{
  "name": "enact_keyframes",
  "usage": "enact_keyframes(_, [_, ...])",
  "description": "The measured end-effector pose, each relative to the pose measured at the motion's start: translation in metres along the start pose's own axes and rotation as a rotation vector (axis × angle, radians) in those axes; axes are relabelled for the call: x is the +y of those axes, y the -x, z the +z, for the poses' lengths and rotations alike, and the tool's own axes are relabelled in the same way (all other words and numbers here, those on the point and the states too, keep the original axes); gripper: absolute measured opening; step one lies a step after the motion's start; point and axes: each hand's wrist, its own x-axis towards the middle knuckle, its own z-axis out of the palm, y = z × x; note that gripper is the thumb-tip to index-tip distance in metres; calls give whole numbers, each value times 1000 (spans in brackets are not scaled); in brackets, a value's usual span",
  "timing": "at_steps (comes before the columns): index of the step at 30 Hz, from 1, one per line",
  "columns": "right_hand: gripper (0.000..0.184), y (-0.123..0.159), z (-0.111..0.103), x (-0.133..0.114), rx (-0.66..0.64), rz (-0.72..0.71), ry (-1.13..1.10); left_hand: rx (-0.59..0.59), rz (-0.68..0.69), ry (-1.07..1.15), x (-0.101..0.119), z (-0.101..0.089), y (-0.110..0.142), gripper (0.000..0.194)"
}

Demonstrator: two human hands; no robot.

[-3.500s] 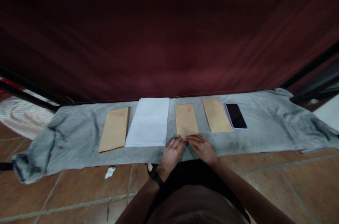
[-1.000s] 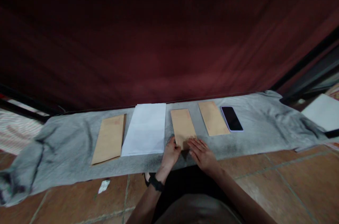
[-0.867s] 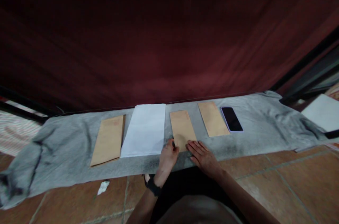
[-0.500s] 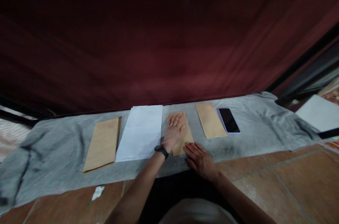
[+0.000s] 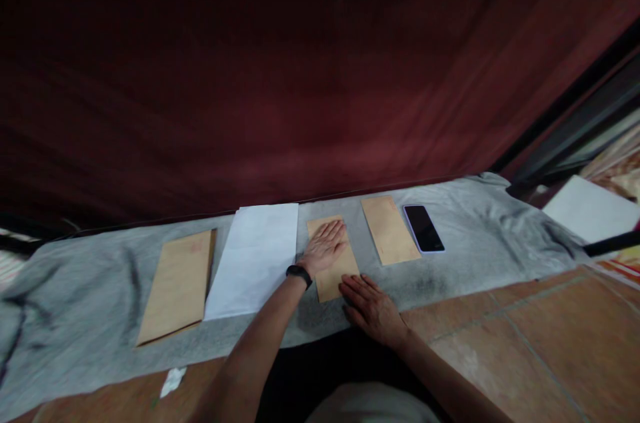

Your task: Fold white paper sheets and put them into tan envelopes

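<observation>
A brown paper envelope (image 5: 331, 282) lies on the grey cloth in front of me. My left hand (image 5: 325, 248), with a black band on its wrist, rests flat on its upper part, fingers stretched out. At the envelope's lower right edge, my right hand (image 5: 373, 306) lies palm down with its fingertips touching the paper. Its fingers are stretched out too. To the left is a stack of white paper (image 5: 257, 256). Another brown envelope (image 5: 391, 230) lies to the right, beside a phone (image 5: 424, 228) with a dark screen and a light purple edge.
Farther left lies a pile of brown envelopes (image 5: 175, 286). The grey cloth (image 5: 480, 236) runs along a dark red panel (image 5: 300, 110). A crumpled white scrap (image 5: 173, 381) sits on the brown tiled floor (image 5: 550, 343). A white board-like sheet (image 5: 593, 208) is at the far right.
The view has shifted slightly, so things on the cloth appear a little farther left. My left hand looks slightly lower on the envelope; the right hand stays at its lower edge.
</observation>
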Motion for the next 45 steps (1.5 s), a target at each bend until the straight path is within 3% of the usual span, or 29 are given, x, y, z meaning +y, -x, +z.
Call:
enact_keyframes(14, [46,2,0,4,27,-7,-66,-64,92,35,27,7,36,53])
enact_keyframes(20, [40,5,0,3,105,129,-129,-41,145,51,41,9,57,52])
enact_keyframes(28, [36,6,7,4,147,129,-179,-54,189,-85,61,13,83,54])
enact_keyframes(34, [43,6,5,1,176,122,-191,-78,211,-165,76,15,99,59])
enact_keyframes(45, [49,9,12,3,174,93,-94,-43,215,-84,97,9,130,62])
